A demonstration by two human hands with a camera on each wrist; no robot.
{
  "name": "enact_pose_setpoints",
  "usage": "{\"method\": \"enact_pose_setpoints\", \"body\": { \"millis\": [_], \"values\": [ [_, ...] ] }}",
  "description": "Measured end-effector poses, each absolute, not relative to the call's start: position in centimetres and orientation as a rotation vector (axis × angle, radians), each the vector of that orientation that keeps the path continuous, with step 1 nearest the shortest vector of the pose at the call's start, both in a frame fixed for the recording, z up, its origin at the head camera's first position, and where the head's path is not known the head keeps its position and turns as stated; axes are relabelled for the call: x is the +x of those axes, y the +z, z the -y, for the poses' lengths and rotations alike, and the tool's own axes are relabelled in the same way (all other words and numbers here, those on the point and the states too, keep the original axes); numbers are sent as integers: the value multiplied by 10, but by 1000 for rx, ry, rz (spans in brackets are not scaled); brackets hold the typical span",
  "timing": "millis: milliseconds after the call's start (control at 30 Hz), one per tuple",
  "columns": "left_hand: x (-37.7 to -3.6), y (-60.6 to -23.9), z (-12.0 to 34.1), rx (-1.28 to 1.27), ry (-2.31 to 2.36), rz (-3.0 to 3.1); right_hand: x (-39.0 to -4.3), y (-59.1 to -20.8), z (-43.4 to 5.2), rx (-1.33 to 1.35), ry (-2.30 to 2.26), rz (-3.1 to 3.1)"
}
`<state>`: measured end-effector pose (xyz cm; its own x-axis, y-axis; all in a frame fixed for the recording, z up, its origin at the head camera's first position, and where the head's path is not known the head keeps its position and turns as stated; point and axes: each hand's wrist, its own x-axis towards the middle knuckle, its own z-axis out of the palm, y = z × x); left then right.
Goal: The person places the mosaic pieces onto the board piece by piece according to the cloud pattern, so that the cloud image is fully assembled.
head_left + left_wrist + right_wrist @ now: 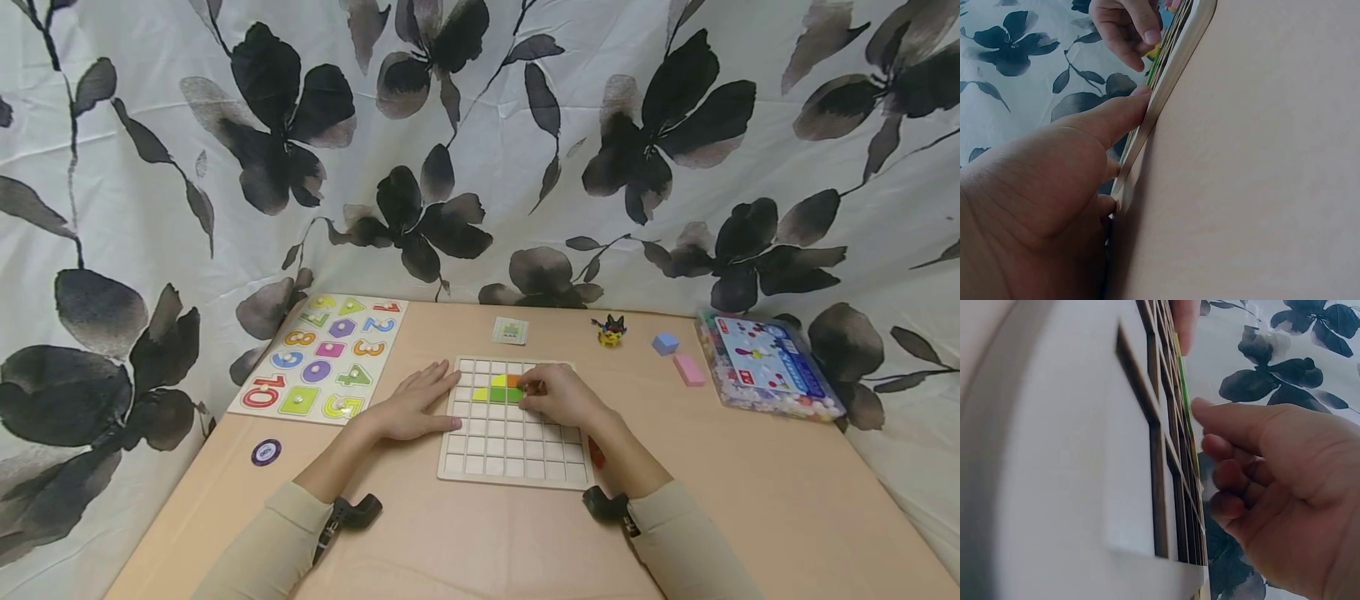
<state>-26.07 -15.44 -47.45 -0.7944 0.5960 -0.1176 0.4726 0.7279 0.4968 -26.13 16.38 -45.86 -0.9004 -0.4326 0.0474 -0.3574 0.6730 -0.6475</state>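
A white grid board (513, 458) lies on the table in the head view, with a few yellow (480, 394), green (504, 396) and orange tiles (513, 381) side by side in its upper part. My left hand (416, 406) lies at the board's left edge, fingers spread; in the left wrist view its thumb (1113, 119) touches the wooden rim. Over the coloured tiles is my right hand (564, 398), fingertips right at the orange and green ones. The right wrist view shows this hand (1291, 469) loosely curled, thumb and forefinger apart, nothing visible between them.
Left of the board lie a number-and-shape board (345, 350) and a dark round disc (266, 452). Behind it are a small square card (511, 331) and a small figurine (611, 331). Rightward sit a blue block (665, 343), a pink block (688, 370) and a clear box (772, 367). A red piece (596, 452) shows beside my right forearm.
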Motion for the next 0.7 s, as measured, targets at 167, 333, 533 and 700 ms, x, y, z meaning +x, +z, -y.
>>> {"method": "enact_pose_setpoints", "body": {
  "millis": [167, 333, 533, 700],
  "values": [
    [-261, -474, 154, 849, 664, -2663, -260, -452, -171, -673, -1093, -2765],
    [-261, -473, 154, 848, 670, -2660, -260, -443, -182, -690, -1129, -2773],
    [-261, -472, 153, 842, 665, -2656, -262, -432, -198, -661, -1176, -2797],
    [-261, -472, 154, 836, 654, -2659, -260, -421, -209, -586, -1203, -2793]
  ]
}}
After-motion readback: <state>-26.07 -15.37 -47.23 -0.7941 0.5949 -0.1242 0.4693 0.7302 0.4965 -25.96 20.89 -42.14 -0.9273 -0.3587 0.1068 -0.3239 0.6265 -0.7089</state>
